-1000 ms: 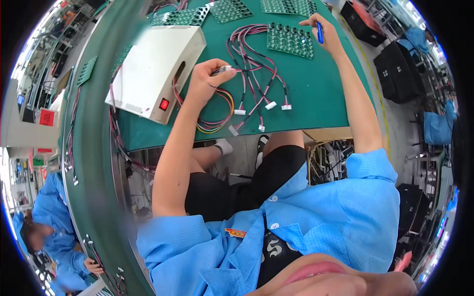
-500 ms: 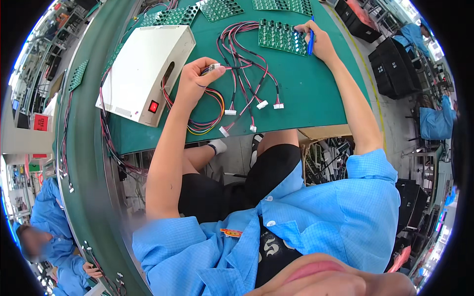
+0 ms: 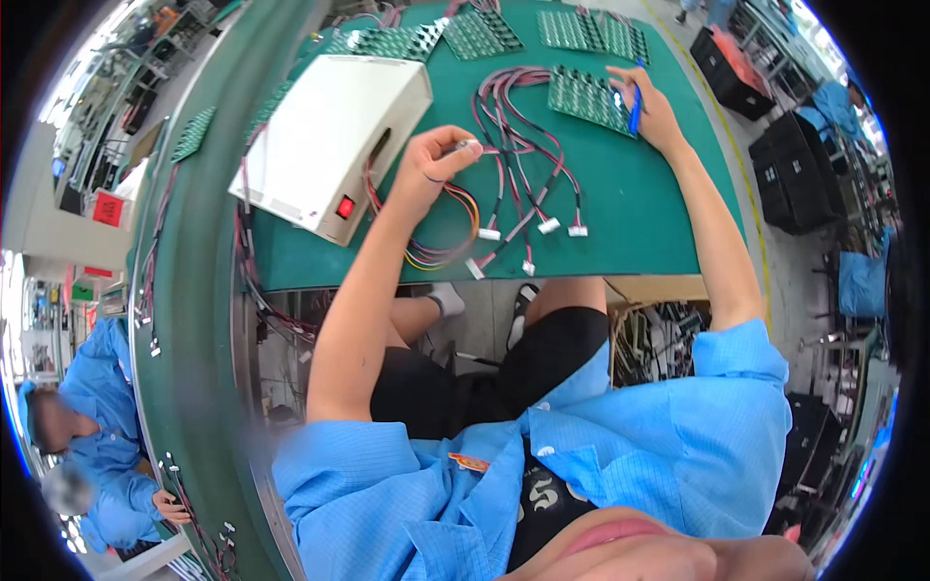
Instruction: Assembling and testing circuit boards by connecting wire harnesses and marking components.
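Observation:
My left hand (image 3: 436,172) is closed in a pinch on a small white connector (image 3: 463,146), mostly covered by the fingertips. Pink and black cables run from there into a looped wire harness (image 3: 509,82) on the green table. My right hand (image 3: 657,114) grips a blue pen (image 3: 635,108), its fingers at the right edge of a green circuit board panel (image 3: 584,101). Bright white spots show on that panel beside the pen. Several loose white plugs, one of them a white plug (image 3: 549,226), lie at the harness ends near the table's front.
A white metal box (image 3: 329,136) with a red switch (image 3: 345,207) stands left of my left hand. More circuit board panels (image 3: 481,35) lie along the far side. Left of the table runs a green belt (image 3: 194,320), with a co-worker (image 3: 92,407) beyond it. An open carton (image 3: 659,290) sits below the table's front edge.
The whole view has shifted, so the table and both hands appear farther right and lower. Each hand keeps its hold; the connector is now more covered by my left fingers.

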Tool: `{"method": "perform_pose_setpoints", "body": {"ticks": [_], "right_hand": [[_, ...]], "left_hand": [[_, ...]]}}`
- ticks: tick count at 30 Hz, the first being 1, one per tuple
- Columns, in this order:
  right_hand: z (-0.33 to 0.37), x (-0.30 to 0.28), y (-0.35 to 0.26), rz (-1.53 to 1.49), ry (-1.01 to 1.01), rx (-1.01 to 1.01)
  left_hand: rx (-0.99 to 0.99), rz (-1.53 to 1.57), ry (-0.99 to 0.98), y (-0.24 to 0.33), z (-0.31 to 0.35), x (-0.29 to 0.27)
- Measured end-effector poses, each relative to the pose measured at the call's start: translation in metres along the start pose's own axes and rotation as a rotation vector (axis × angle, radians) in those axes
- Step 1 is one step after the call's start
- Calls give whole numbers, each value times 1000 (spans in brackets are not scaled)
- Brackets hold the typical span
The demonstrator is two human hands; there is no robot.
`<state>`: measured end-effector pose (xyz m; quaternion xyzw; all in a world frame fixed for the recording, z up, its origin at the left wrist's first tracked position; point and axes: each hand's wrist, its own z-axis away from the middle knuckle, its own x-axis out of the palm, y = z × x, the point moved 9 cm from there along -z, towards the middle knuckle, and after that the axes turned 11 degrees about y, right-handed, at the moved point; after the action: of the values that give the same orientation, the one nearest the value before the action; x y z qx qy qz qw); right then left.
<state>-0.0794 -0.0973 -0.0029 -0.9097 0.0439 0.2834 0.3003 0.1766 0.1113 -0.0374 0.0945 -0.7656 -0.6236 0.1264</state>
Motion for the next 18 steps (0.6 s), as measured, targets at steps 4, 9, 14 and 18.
{"method": "perform_pose_setpoints", "body": {"ticks": [4, 9, 14, 18], "right_hand": [[3, 6, 6, -10, -62, 46], [-3, -11, -15, -37, 140, -32], [-2, -3, -33, -429, 210, 363], [16, 48, -48, -424, 92, 533]], "left_hand": [[-109, 47, -44, -7, 3, -1], [-86, 50, -78, -6, 7, 5], [53, -243, -130, 19, 13, 7], [-286, -305, -625, 21, 28, 20]]}}
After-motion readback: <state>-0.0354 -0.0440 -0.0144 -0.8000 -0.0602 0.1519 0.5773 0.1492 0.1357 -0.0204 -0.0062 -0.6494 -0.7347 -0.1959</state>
